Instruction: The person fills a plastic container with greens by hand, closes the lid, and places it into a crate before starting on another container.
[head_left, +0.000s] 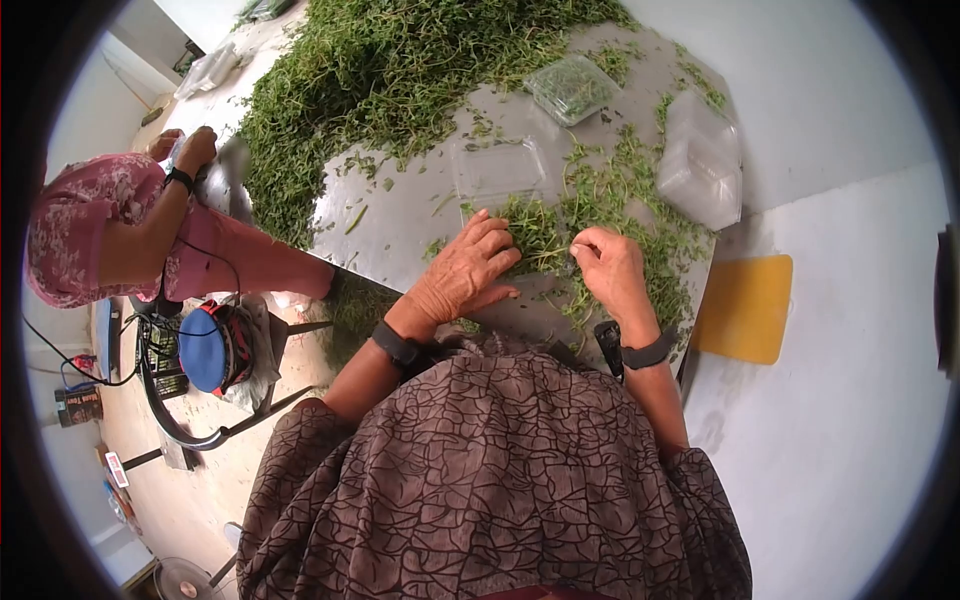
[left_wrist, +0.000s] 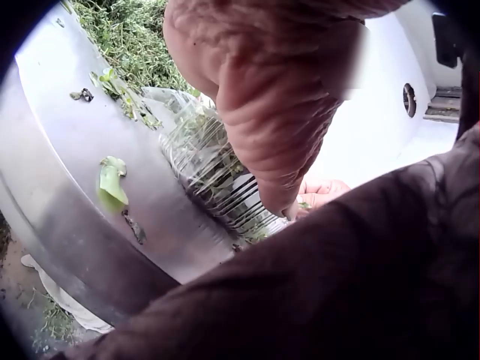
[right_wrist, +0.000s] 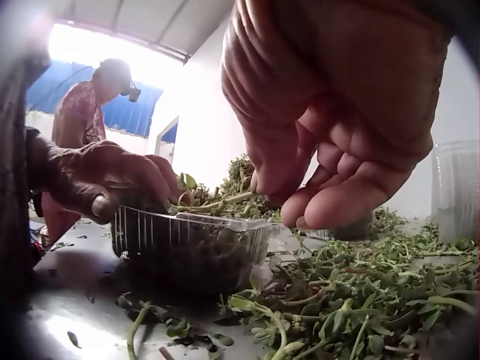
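A clear plastic box [right_wrist: 191,251] with an open lid [head_left: 497,168] stands on the metal table in front of me, heaped with leafy green sprigs [head_left: 535,232]. My left hand [head_left: 468,268] lies over its left side, fingers fairly straight and touching the greens. At the right side, my right hand [head_left: 612,270] pinches a thick-stemmed green sprig [right_wrist: 229,201] between thumb and forefinger, over the rim; its other fingers curl loosely. In the left wrist view, the left palm hides part of the ribbed box wall [left_wrist: 217,180].
Loose greens [right_wrist: 360,300] spread right of the box. Farther back are a filled, lidded box [head_left: 572,88] and a large heap of greens [head_left: 400,70]. Clear empty boxes [head_left: 700,165] stand stacked at the right edge. Another person [head_left: 110,230] works at the left, near a chair [head_left: 190,435].
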